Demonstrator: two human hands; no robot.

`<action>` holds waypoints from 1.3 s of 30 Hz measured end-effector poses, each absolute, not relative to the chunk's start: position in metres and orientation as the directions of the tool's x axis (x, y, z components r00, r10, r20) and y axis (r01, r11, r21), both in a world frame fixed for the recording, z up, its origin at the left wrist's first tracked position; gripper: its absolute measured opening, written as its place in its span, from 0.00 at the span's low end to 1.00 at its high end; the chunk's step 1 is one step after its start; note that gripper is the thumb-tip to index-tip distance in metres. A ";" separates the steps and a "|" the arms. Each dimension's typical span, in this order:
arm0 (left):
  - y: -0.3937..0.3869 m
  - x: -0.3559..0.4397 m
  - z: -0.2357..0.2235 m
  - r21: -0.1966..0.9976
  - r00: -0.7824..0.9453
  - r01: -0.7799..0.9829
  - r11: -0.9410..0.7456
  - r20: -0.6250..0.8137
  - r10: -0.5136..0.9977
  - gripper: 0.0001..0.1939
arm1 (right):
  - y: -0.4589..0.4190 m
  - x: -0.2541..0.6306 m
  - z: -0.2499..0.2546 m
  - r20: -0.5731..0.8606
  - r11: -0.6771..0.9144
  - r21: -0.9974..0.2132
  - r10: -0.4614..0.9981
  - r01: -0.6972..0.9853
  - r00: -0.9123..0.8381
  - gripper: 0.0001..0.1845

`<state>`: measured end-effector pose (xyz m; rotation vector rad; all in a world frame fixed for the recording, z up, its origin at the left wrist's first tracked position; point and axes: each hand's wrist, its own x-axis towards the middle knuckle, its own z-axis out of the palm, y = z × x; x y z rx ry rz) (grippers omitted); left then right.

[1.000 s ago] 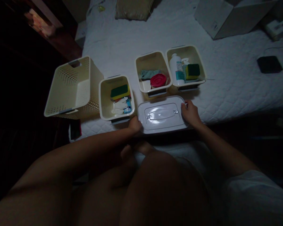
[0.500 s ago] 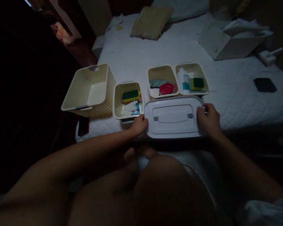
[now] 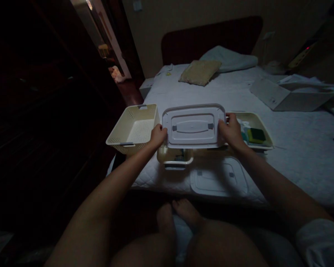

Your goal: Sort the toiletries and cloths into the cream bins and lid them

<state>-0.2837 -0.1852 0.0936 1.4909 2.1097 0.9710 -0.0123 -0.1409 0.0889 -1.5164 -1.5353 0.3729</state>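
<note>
A white plastic lid (image 3: 192, 128) with two small grey tabs is held up over the bed by both hands. My left hand (image 3: 158, 135) pinches its left end, and my right hand (image 3: 230, 129) grips the right end, thumb on top. Beneath the lid shows the front of a cream bin (image 3: 174, 162), its contents mostly hidden. A second cream bin (image 3: 263, 128) on the right holds a green and yellow sponge (image 3: 256, 135). Another white lid (image 3: 219, 177) lies on the bed's front edge. The third bin seen earlier is hidden behind the raised lid.
A cream perforated basket (image 3: 136, 129) stands left of the bins. Further back on the bed (image 3: 180, 94) lie a beige cushion (image 3: 200, 72) and a pale blue folded cloth (image 3: 229, 59). A white box of papers (image 3: 292, 96) sits at the right.
The held lid has been raised off the bed's front edge and now covers the view of the middle bins. A second lid shows below it. The camera has tilted up.
</note>
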 end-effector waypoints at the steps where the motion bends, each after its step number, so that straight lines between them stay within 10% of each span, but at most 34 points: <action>1: -0.181 -0.293 0.093 0.716 -0.378 0.666 0.209 0.083 0.922 0.09 | -0.133 -0.022 0.088 0.377 0.203 -0.758 0.912 0.620 0.163 0.20; 15: -0.163 -0.354 0.068 0.713 -0.615 0.549 0.436 -0.008 0.788 0.12 | -0.083 -0.112 0.040 0.158 0.077 -0.901 0.975 0.427 0.159 0.21; 32: -0.172 -0.366 0.069 0.920 -0.629 0.356 0.164 0.106 0.770 0.06 | -0.090 -0.115 0.064 0.397 0.364 -0.914 0.892 0.178 0.216 0.19; 39: -0.174 -0.362 0.082 0.997 -0.634 -0.074 0.006 -0.052 0.772 0.04 | -0.104 -0.115 0.091 0.285 0.328 -0.933 0.924 -0.148 0.253 0.15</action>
